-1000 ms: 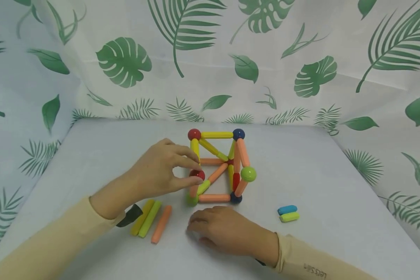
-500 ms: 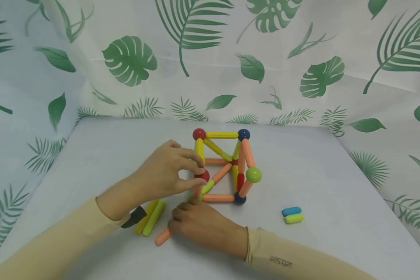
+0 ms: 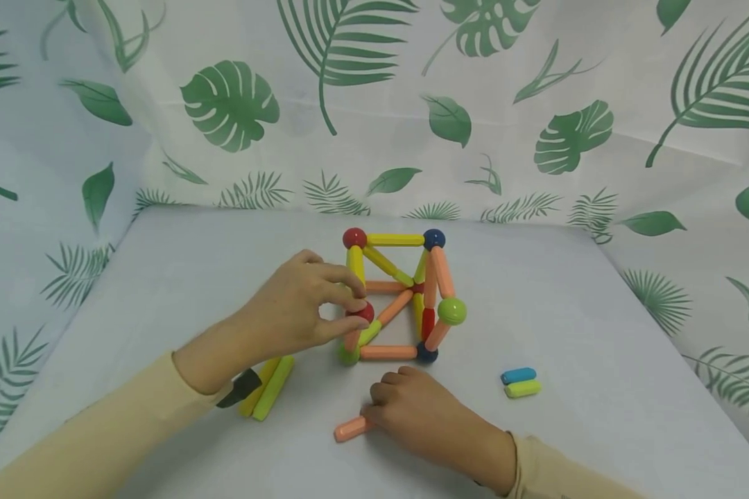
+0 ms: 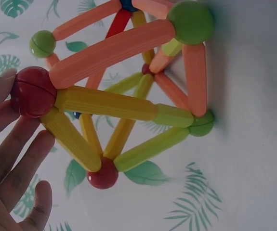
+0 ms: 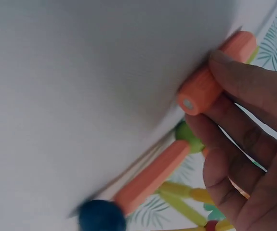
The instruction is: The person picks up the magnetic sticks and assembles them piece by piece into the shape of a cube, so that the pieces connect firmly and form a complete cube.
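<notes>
A box-like frame of coloured rods and balls stands mid-table. Its upper front-left red ball is pinched between thumb and fingertips of my left hand. From that ball, yellow and orange rods run to other balls of the frame. My right hand pinches a loose orange rod in front of the frame, its left end showing in the head view. In the right wrist view a small metal disc shows in the rod's near end. The green ball at the frame's upper front right has nothing touching it from my hands.
A yellow rod and a yellow-green rod lie side by side near my left forearm. To the right rest a short blue rod and a short yellow-green rod. A leaf-patterned cloth rises behind the table.
My right hand first moved left to the orange rod and took hold of it. It has since drawn the rod to the right. My left hand keeps its grip on the red ball.
</notes>
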Demonstrator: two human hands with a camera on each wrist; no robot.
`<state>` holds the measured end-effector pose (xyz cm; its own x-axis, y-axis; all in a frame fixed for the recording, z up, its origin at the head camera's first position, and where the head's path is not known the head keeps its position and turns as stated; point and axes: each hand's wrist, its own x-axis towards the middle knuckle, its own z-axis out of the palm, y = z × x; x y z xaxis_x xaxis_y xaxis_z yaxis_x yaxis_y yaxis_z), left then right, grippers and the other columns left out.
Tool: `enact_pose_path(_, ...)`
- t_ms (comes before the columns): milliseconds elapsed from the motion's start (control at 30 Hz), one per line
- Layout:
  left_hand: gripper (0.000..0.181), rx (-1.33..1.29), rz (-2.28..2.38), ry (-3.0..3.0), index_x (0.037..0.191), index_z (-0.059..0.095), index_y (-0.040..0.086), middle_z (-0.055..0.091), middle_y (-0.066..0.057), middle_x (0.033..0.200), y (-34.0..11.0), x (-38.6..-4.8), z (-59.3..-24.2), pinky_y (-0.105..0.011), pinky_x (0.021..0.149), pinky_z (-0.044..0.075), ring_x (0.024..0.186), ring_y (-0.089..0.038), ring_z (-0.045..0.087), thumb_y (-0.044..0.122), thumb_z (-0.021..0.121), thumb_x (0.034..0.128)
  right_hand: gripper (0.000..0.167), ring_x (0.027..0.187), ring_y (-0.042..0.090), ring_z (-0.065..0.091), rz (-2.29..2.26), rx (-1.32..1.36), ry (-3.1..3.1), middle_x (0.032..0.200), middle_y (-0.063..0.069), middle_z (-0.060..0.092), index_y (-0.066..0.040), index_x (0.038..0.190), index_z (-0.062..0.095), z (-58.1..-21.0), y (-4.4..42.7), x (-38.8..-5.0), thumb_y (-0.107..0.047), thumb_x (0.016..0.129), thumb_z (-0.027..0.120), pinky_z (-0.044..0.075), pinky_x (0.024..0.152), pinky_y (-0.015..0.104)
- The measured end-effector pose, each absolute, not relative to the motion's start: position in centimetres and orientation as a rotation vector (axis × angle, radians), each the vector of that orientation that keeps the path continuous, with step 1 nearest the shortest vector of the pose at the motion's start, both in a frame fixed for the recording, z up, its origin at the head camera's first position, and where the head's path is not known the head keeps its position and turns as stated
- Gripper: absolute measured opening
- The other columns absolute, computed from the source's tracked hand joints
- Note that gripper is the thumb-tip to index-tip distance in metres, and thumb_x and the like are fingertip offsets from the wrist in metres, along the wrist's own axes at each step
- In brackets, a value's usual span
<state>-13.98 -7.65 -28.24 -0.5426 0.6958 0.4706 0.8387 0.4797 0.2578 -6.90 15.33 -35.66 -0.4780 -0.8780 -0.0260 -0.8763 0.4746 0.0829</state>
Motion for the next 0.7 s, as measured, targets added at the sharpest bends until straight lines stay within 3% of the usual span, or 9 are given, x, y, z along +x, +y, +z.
enact_pose_path(467, 0.020, -1.278, -0.680, -2.445, 0.093, 0.083, 0.018, 0.072, 0.007, 0.099, -7.7, -13.8, -28.3, -0.038, 0.089, 0.044, 0.092, -0.013, 0.063, 0.032, 0.088, 0.0799, 0.015, 0.083, 0.010, 0.058, -0.086, 1.481, -2.643, 0.092, -0.008, 0.066, -0.021, 0.104, 0.075, -36.4, 17.4, -5.5, -0.019, 0.090, 0.078, 0.045, 0.068, 0.024)
enact_pose_path(700, 0.018, -1.274, -0.688, -2.439, 0.093, 0.083, 0.019, 0.072, 0.007, 0.100, -7.6, -13.8, -28.6, -0.037, 0.087, 0.045, 0.093, -0.013, 0.062, 0.030, 0.089, 0.0794, 0.023, 0.085, 0.018, 0.061, 0.041, 1.202, -2.486, 0.094, -0.002, 0.070, -0.017, 0.102, 0.076, -33.1, 18.0, -6.2, -0.019, 0.082, 0.087, 0.052, 0.070, 0.033)
